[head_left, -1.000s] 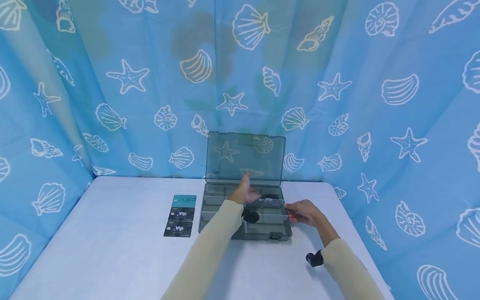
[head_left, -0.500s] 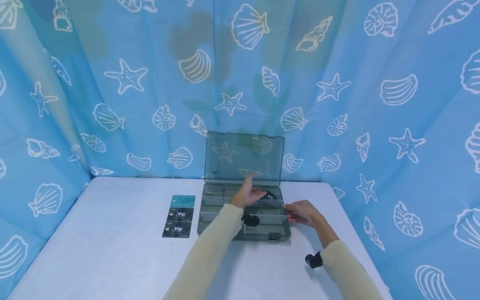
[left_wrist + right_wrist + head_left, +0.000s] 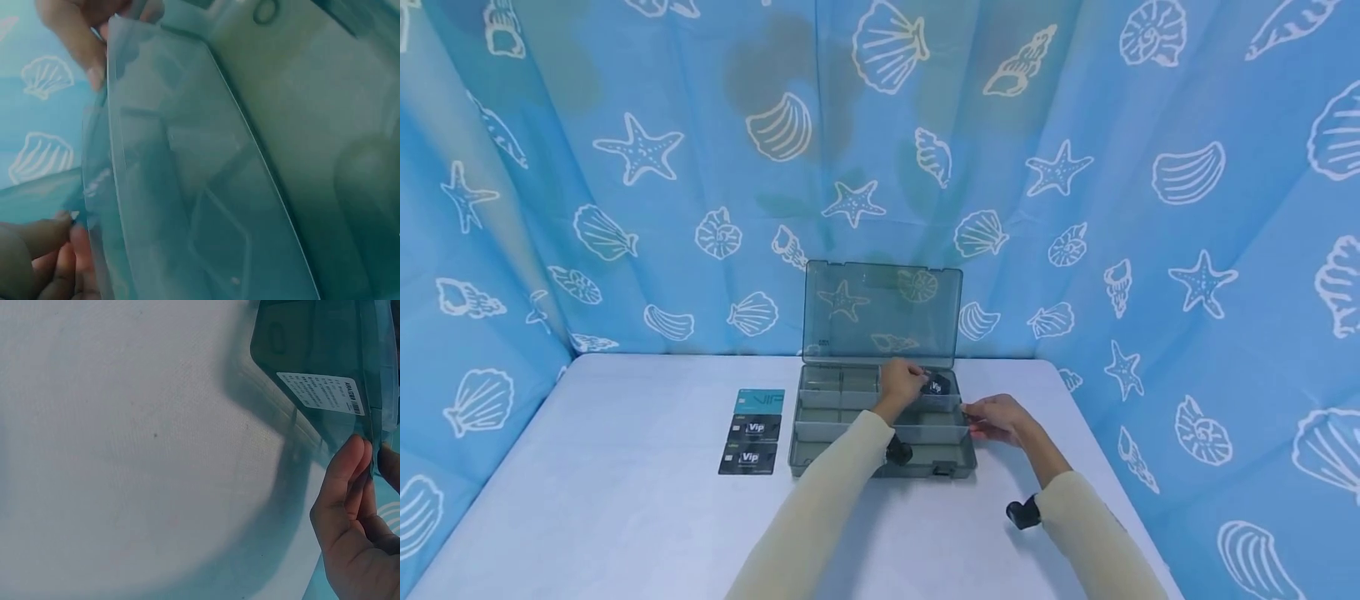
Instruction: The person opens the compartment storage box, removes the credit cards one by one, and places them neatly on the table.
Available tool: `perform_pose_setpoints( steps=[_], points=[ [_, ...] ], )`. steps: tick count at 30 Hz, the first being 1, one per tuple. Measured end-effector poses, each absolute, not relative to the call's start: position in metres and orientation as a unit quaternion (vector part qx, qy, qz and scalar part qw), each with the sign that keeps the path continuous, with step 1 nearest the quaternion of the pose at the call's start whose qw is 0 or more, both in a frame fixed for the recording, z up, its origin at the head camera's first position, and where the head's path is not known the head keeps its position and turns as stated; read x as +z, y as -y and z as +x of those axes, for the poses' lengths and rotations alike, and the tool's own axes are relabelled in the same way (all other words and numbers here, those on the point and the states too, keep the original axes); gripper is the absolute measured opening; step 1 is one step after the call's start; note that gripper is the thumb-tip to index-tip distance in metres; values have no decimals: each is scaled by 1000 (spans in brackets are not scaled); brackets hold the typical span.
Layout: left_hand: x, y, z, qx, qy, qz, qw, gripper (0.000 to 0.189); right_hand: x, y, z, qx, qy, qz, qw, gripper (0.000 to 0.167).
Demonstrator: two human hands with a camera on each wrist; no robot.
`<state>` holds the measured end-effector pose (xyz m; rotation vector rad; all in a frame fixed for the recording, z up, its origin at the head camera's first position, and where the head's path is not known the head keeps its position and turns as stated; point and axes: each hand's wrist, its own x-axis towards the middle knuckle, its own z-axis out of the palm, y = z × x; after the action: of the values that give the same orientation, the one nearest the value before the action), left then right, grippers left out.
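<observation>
A translucent grey divided box [image 3: 842, 457] stands on the table with its lid [image 3: 883, 312] raised. My left hand [image 3: 901, 383] reaches into the rear row and pinches the edge of a black Vip card [image 3: 937, 387], which sits tilted in the back right compartment. In the left wrist view, the thumb and fingers of the left hand [image 3: 47, 256] meet at the card's edge behind a clear divider [image 3: 187, 187]. My right hand [image 3: 1000, 418] grips the right wall of the box; the right wrist view has its thumb and fingers [image 3: 340, 481] on either side of that wall.
To the left of the box, one teal VIP card [image 3: 758, 401] and two black Vip cards, the middle [image 3: 754, 427] and the front one [image 3: 747, 458], lie in a column on the white table [image 3: 625, 500]. A blue shell-patterned curtain [image 3: 715, 167] hangs behind and at the sides.
My left hand has turned from spread fingers to a pinch, and the black card has shifted and tilted in the compartment. The right hand keeps its hold; the head view has shifted slightly.
</observation>
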<state>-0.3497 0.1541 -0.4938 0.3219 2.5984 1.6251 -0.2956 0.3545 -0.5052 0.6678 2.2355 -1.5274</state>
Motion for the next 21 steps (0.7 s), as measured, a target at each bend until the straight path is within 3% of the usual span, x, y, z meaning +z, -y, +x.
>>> perform_pose_setpoints(
  steps=[5, 11, 21],
  points=[
    [-490, -131, -360, 516, -847, 131, -3, 9, -506, -353, -298, -534, -792, 236, 178, 39],
    [-474, -94, -367, 542, -829, 140, 2, 14, -503, -351, -296, -533, -798, 219, 178, 40],
    [-464, -7, -329, 663, -741, 98, 41, 21, -503, -352, -293, -542, -795, 195, 189, 46]
  ],
)
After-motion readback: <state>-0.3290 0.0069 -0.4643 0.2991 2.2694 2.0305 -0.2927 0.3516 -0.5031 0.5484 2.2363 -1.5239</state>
